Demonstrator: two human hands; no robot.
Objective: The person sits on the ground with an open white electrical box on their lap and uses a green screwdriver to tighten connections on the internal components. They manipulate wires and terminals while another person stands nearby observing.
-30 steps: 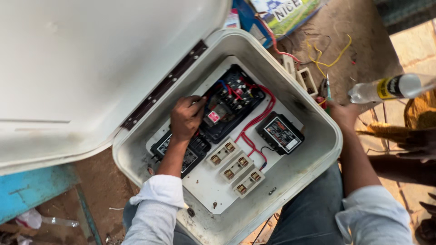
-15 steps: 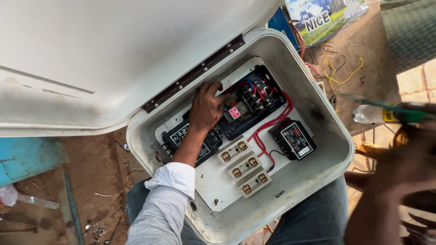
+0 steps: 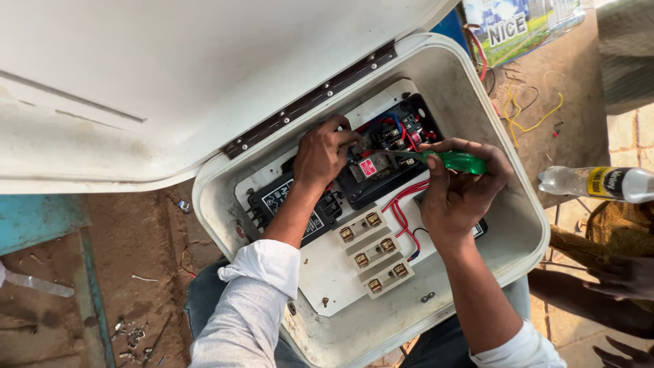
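A white electrical box (image 3: 507, 204) lies open across my lap, its hinged lid (image 3: 170, 75) swung up to the left. Inside, a white panel carries black switchgear (image 3: 381, 170) with red and blue wires (image 3: 402, 204) and three small fuse holders (image 3: 371, 252). My left hand (image 3: 323, 153) presses on the top edge of the black unit, fingers curled. In my right hand (image 3: 460, 191) is a green-handled screwdriver (image 3: 453, 161), its shaft pointing left onto the black unit.
A clear plastic bottle (image 3: 599, 184) lies at the right, with another person's hand (image 3: 623, 276) below it. Loose yellow and red wires (image 3: 528, 116) and a printed packet (image 3: 518, 27) lie on the dirt. Small screws (image 3: 129, 337) are scattered lower left beside a blue board (image 3: 41, 221).
My right hand has come in from the right with the green screwdriver and set its tip on the black unit. The view has shifted; my left hand stays on the unit.
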